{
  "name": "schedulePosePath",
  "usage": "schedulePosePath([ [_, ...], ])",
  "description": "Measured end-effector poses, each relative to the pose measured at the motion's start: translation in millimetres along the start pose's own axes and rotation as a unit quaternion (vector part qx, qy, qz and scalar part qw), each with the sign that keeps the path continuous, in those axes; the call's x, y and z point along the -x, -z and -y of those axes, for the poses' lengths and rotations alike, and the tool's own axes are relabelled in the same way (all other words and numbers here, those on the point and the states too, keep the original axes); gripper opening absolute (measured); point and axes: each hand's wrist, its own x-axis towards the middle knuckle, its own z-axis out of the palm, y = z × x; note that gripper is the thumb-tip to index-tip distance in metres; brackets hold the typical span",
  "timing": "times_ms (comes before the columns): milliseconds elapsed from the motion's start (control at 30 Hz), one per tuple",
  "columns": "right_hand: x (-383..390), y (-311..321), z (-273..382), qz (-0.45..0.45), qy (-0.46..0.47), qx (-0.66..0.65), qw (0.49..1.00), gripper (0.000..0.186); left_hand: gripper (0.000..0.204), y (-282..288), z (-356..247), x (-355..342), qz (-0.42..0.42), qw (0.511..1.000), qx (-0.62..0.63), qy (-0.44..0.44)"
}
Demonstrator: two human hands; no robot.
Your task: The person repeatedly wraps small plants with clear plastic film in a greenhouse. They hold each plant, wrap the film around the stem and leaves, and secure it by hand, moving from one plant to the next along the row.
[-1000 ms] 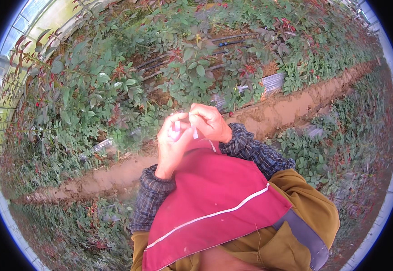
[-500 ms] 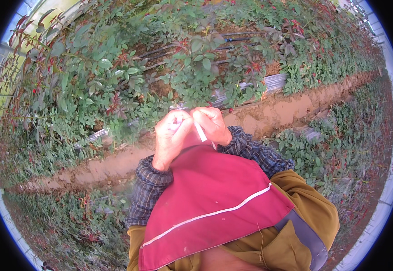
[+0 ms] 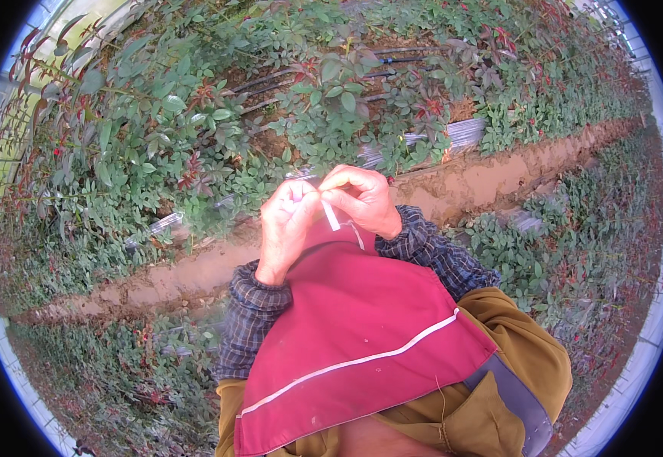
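In front of my chest both hands meet at their fingertips. My left hand (image 3: 286, 223) is closed, thumb pressed to the curled fingers. My right hand (image 3: 363, 199) pinches with thumb and forefinger right against the left thumb tip. A narrow white strip (image 3: 331, 216) slants down from where the fingertips touch; its upper end is hidden between them. Its material is too small to tell. Plaid sleeves (image 3: 259, 305) cover both forearms. Below the hands spreads a dark pink apron (image 3: 354, 320) with a white line across it.
Leafy rose-like bushes (image 3: 156, 137) with reddish shoots fill the bed ahead. Black pipes (image 3: 400, 60) and clear plastic sheeting (image 3: 465, 133) lie among them. A bare soil path (image 3: 491, 183) crosses in front of me, and more low plants (image 3: 141, 381) grow on its near side.
My right hand has turned and opened its grip into a thumb-and-forefinger pinch, shifting slightly right. The white strip has moved a little left. My left hand stays nearly in place.
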Motion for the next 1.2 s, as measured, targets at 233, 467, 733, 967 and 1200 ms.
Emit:
schedulePosePath([
  [233, 2, 2, -3, -0.009, -0.081, -0.111, 0.991, 0.016, 0.011, -2, -4, -1, -0.018, 0.997, 0.052, 0.062],
  [467, 1, 9, -14, 0.015, -0.081, -0.064, 0.995, 0.025, 0.014, -15, 4, -6, 0.004, 1.0, -0.005, -0.009],
  [733, -4, 3, -16, -0.053, -0.025, -0.015, 0.998, 0.028, 0.003, -15, 11, -14, 0.029, 0.994, -0.078, -0.072],
  [967, -12, -7, -19, -0.173, -0.063, -0.008, 0.983, 0.033, 0.007, -12, 16, -29, 0.05, 0.977, -0.15, -0.142],
  [1200, -20, -12, -18, -0.199, -0.159, -0.095, 0.962, 0.035, 0.008, -9, 15, -40, 0.023, 0.998, -0.015, -0.063],
])
